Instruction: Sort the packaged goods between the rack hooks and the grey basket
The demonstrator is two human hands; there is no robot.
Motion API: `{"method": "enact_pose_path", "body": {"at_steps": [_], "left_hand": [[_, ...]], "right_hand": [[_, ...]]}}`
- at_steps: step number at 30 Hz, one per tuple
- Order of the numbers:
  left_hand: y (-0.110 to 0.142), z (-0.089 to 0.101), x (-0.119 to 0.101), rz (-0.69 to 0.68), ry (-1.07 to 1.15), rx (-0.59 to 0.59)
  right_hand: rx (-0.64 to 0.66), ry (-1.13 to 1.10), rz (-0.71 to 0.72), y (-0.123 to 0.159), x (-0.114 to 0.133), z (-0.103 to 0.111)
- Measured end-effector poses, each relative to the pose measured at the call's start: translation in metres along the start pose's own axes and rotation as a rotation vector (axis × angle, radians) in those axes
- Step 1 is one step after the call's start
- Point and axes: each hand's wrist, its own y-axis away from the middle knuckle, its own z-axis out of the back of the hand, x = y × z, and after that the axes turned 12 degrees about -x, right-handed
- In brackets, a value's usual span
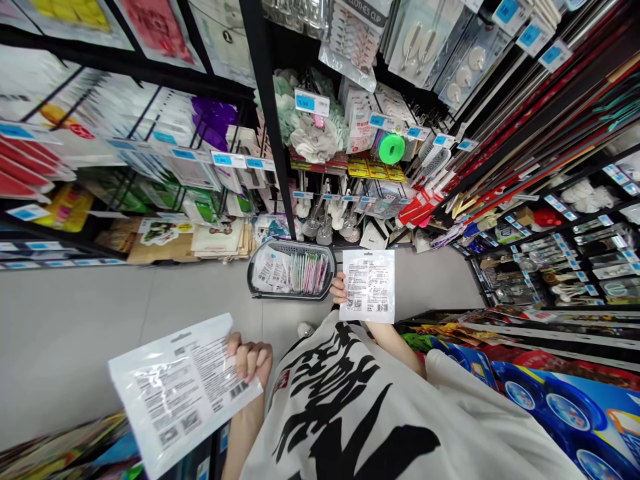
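My left hand is closed on the edge of a large white plastic pouch. Printed text, a barcode and a square code face up on it, and the pouch tilts at the lower left. Farther out, in the middle, my right hand grips the left edge of a smaller-looking white pouch, held nearly upright with its printed back toward me. Just left of that one, a dark shopping basket stands on the floor, packed with white packets and a row of thin pink and green packets.
Shelves with hanging goods and blue price tags rise in front. Brown paper bags lie on the lowest shelf at left. Grey floor tiles surround the basket. Blue packages hang close on my right, and more racks line the right side.
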Motion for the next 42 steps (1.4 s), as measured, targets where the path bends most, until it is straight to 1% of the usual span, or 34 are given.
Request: {"method": "enact_pose_path", "body": {"at_steps": [8,13,18,22,25,27,30,32,34,35,39,42], "left_hand": [[-0.002,0.002,-0.001,-0.013,-0.046,-0.033],[-0.001,0.000,-0.001,0.029,-0.005,-0.025],[-0.003,0.000,0.000,0.097,0.076,0.062],[-0.005,0.007,0.001,0.144,0.159,0.142],[-0.007,0.014,0.003,0.175,0.178,0.181],[-0.010,0.019,0.004,0.176,0.162,0.209],[-0.017,0.028,0.008,0.143,0.085,0.298],[-0.021,0.032,0.011,0.125,0.025,0.337],[-0.023,0.035,0.014,0.121,-0.024,0.335],[-0.023,0.035,0.016,0.120,-0.057,0.315],[-0.020,0.031,0.021,0.116,-0.198,0.166],[-0.019,0.031,0.023,0.142,-0.236,0.106]], "right_hand": [[-0.019,0.052,0.030,0.001,0.000,-0.003],[-0.028,0.058,0.044,-0.001,0.000,-0.003],[-0.038,0.075,0.026,-0.004,0.001,-0.004],[-0.039,0.088,0.014,-0.004,0.003,-0.005],[-0.043,0.092,0.015,-0.004,0.003,-0.004],[-0.045,0.096,0.015,-0.004,0.003,-0.004],[-0.047,0.100,0.014,-0.004,0.003,-0.005],[-0.050,0.101,0.017,-0.003,0.003,-0.006],[-0.054,0.104,0.020,-0.003,0.002,-0.007],[-0.056,0.105,0.023,-0.002,0.002,-0.007],[-0.065,0.115,0.035,-0.001,0.002,-0.010],[-0.069,0.125,0.037,0.001,0.003,-0.012]]}}
